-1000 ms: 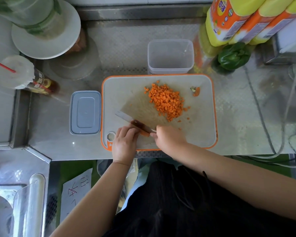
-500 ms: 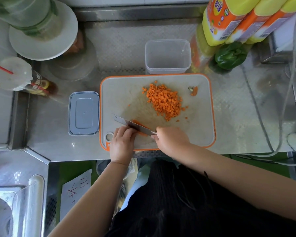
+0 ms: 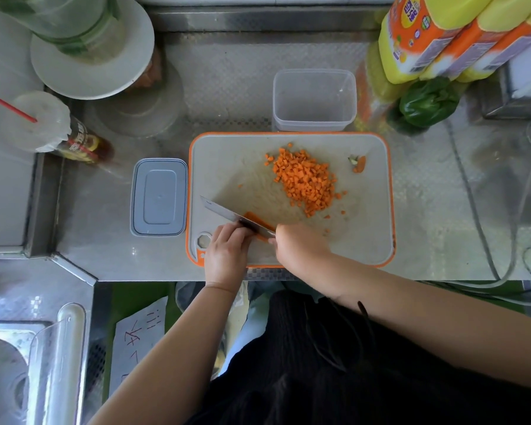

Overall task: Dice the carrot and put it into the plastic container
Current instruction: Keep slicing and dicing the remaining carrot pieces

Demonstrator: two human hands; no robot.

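Observation:
A heap of diced carrot (image 3: 305, 180) lies in the middle of the white, orange-rimmed cutting board (image 3: 227, 161). Near the board's front edge a remaining carrot strip (image 3: 258, 221) lies under the knife (image 3: 227, 213), whose blade points left. My right hand (image 3: 298, 245) grips the knife handle. My left hand (image 3: 227, 253) holds the carrot strip down with curled fingertips just in front of the blade. The clear plastic container (image 3: 314, 99) stands empty behind the board. A cut carrot end (image 3: 360, 164) lies at the board's back right.
The container's grey lid (image 3: 159, 197) lies left of the board. A green pepper (image 3: 426, 102) and yellow bottles (image 3: 442, 32) stand at the back right. A lidded cup with a red straw (image 3: 40, 121) and a white plate (image 3: 92, 56) are at the back left. A sink (image 3: 10, 372) is at the lower left.
The knife has shifted slightly along the carrot strip, and more of the strip shows behind the blade. Both hands stay in place near the board's front edge.

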